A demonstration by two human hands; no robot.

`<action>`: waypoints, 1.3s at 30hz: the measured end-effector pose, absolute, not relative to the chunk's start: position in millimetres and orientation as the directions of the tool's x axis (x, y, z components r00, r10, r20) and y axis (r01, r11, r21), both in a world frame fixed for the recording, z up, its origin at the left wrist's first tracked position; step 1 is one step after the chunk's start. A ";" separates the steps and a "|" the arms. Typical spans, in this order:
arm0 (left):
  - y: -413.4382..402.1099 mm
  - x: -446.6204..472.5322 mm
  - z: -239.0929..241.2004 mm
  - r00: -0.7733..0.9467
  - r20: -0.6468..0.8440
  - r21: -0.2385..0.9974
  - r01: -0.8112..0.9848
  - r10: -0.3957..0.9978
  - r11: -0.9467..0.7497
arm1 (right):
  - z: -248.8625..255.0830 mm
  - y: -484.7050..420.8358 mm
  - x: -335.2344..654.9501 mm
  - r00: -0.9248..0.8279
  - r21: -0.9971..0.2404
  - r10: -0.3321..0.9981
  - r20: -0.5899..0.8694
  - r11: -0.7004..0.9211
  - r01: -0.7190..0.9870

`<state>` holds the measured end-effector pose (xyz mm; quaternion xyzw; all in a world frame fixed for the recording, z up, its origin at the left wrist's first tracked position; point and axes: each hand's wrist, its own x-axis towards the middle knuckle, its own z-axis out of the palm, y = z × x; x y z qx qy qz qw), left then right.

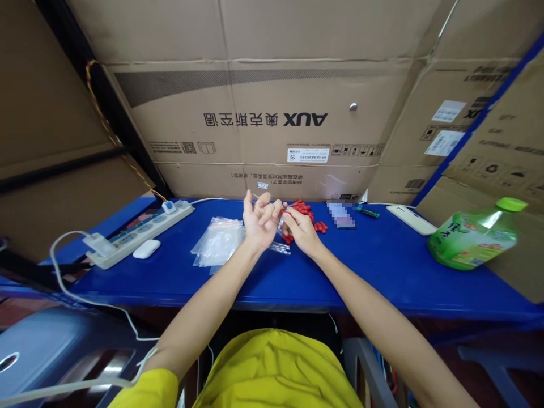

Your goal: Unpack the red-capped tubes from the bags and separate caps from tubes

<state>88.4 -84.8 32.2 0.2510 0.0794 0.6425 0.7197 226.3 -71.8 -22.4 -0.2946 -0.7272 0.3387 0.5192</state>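
My left hand (pixel 260 222) is turned palm up above the blue table, its fingers curled around what looks like a thin clear tube (pixel 255 196). Mostly the fingers hide that tube. Close against its fingertips, my right hand (pixel 302 231) pinches a small red rubber bulb (pixel 286 212). A pile of similar red bulbs (pixel 302 207) lies just behind and beside the right hand. Several clear tubes (pixel 279 248) rest on the table below the two hands. Left of my left hand is a stack of clear plastic bags (pixel 220 242).
On the left are a power strip (pixel 142 231) with plugs and a white earbud case (pixel 147 249). A phone (pixel 340 215), a green-handled tool (pixel 368 212), a white oblong device (pixel 411 220) and a large green bottle (pixel 471 235) occupy the right. Cardboard (pixel 263 90) walls the back.
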 end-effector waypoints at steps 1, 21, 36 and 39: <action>-85.1 87.2 31.9 0.172 0.209 0.459 -0.886 0.963 0.058 | -22.0 -72.7 226.4 -0.296 -0.796 0.779 0.552 0.598 0.090; -84.1 87.6 30.9 0.127 0.187 0.569 -0.823 0.974 -0.002 | -18.1 -77.3 226.5 -0.227 -0.773 0.778 0.586 0.621 0.131; -80.5 88.3 32.4 0.098 0.188 0.528 -0.849 0.977 -0.017 | -13.3 -84.6 227.4 -0.224 -0.753 0.768 0.600 0.637 0.168; -79.8 87.7 33.2 0.102 0.165 0.537 -0.844 0.981 -0.002 | -11.5 -86.5 228.3 -0.226 -0.753 0.774 0.592 0.631 0.187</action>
